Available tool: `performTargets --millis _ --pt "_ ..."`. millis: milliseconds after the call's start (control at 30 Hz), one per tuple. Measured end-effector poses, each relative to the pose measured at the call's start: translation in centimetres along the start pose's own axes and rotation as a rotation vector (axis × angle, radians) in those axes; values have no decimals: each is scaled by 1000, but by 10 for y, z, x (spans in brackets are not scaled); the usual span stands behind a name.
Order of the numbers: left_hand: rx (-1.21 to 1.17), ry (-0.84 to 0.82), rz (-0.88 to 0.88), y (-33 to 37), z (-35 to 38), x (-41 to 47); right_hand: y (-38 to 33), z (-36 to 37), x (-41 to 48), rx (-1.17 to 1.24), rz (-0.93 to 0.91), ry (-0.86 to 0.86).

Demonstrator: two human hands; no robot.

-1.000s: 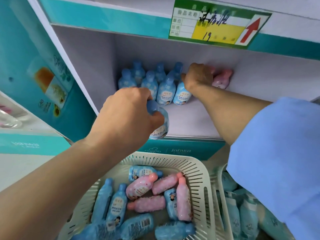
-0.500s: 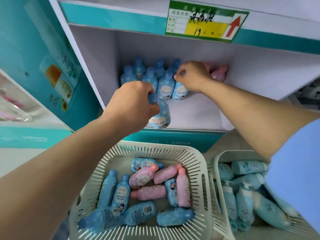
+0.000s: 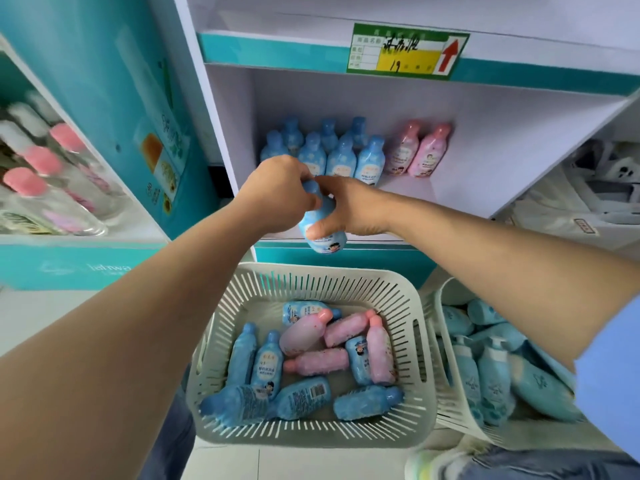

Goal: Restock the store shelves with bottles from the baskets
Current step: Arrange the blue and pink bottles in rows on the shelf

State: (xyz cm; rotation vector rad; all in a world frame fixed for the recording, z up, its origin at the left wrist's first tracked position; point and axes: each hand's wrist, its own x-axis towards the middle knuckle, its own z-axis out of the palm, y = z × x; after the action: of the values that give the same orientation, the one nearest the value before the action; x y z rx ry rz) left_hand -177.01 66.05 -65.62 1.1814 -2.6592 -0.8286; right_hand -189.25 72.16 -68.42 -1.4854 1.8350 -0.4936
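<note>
A small blue bottle [image 3: 325, 242] hangs in front of the shelf's front edge, above the basket. My left hand [image 3: 280, 199] grips it by the top and my right hand [image 3: 349, 211] wraps around its body. On the white shelf [image 3: 433, 192] behind stand several blue bottles [image 3: 341, 159] and two pink bottles [image 3: 414, 152] in rows. Below, a pale slotted basket [image 3: 311, 282] holds several blue and pink bottles lying flat.
A second basket [image 3: 450, 420] at the right holds larger teal pump bottles [image 3: 491, 379]. A teal side panel [image 3: 138, 109] separates the left display with pink-capped clear bottles [image 3: 45, 178]. A green price tag [image 3: 408, 51] hangs on the shelf above. My knee and shoe show at the bottom.
My right hand has left the bottles at the back of the shelf and come forward onto the blue bottle held by my left hand. The view has pulled back and dropped.
</note>
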Motion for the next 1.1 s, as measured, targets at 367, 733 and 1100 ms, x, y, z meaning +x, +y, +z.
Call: performTargets --millis 367,733,1100 --pt "-72 160 -158 -23 -43 -11 26 1 83 -50 116 291" --pt "1 40 -260 -56 -53 -22 27 40 159 -113 165 358" --pt "-40 13 -194 -58 -33 -16 29 46 147 -75 189 459"
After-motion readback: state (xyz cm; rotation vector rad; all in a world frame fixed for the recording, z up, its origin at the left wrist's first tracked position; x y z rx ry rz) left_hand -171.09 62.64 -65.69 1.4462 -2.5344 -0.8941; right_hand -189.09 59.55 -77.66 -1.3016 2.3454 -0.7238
